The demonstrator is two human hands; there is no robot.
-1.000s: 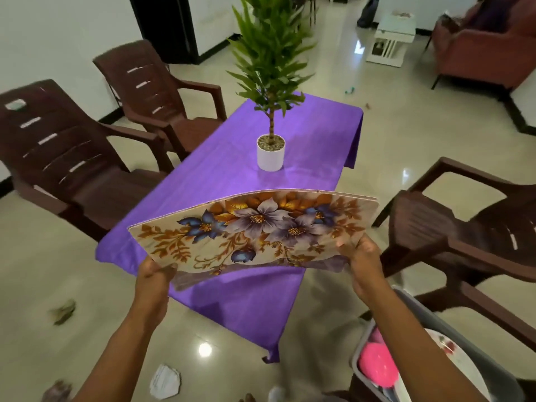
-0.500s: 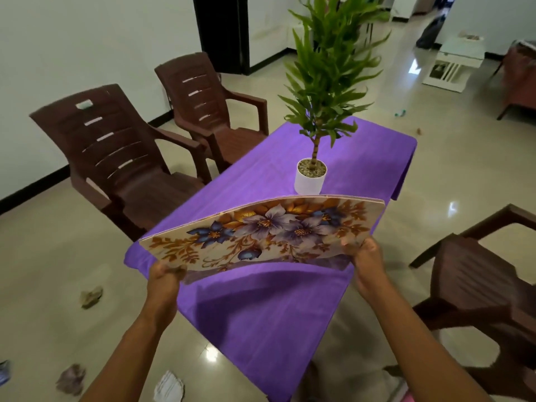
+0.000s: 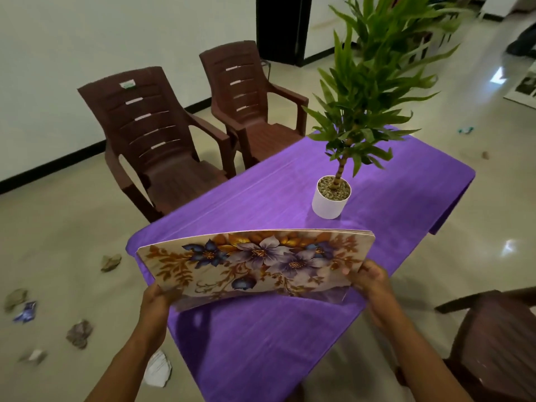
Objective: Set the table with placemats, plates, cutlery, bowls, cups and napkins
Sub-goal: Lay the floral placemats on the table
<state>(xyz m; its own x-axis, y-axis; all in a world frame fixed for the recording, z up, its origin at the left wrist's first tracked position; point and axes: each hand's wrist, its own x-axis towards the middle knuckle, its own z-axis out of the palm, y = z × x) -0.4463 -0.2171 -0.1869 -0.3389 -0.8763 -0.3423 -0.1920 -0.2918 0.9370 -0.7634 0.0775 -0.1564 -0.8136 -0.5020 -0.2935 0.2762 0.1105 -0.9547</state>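
Left hand (image 3: 155, 303) & right hand (image 3: 369, 281) gripping placemat stack (image 3: 255, 264) at 7 & 4 o'clock corners; fingers hidden underneath, count unclear.

the placemats (image 3: 255, 265) hide both hands' fingertips and the table (image 3: 261, 343) behind.

Plain pale wall (image 3: 87, 39) with a dark skirting strip (image 3: 52, 166) at floor level. Glossy beige floor (image 3: 478, 216) shows bright light reflections and scattered crumpled scraps, possibly paper (image 3: 158, 369). Two brown plastic armchairs (image 3: 156, 140) stand side by side along the wall; a third dark chair (image 3: 499, 343) sits at lower right. A dark doorway (image 3: 280, 27) lies beyond.
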